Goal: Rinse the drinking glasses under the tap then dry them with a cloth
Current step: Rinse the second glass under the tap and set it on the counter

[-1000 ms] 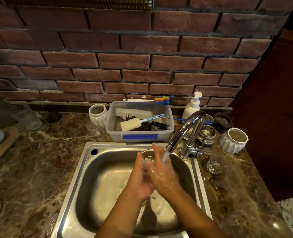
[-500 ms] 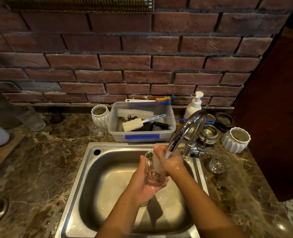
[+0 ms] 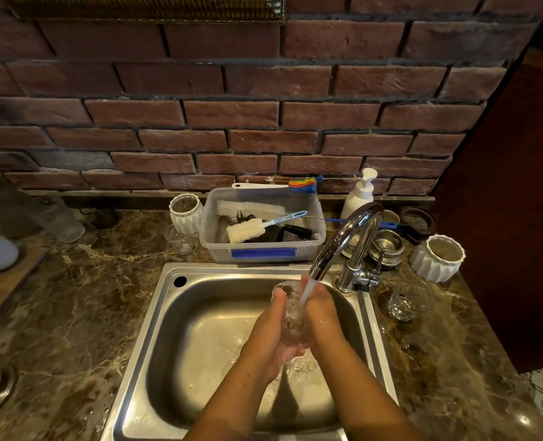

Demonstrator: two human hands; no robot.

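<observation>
A clear drinking glass [image 3: 290,316] is held over the steel sink [image 3: 200,319], pressed between both palms. My left hand [image 3: 271,332] cups its left side and base. My right hand [image 3: 322,316] lies along its right side. Water streams from the chrome tap [image 3: 343,240] down onto the glass and my right hand. A second clear glass [image 3: 402,305] stands on the counter right of the tap. A third small glass [image 3: 181,240] stands left of the plastic tub. No cloth is in view.
Behind the sink a clear plastic tub [image 3: 263,249] holds brushes. White ribbed cups [image 3: 185,213] [image 3: 438,257] flank it, with a soap pump [image 3: 359,192] and steel bowls [image 3: 386,246] behind the tap. A wooden tray [image 3: 6,281] with white cups sits far left.
My right hand has come down from the glass's rim to lie flat along its right side, so both palms now clasp the glass under the stream. The view has shifted slightly.
</observation>
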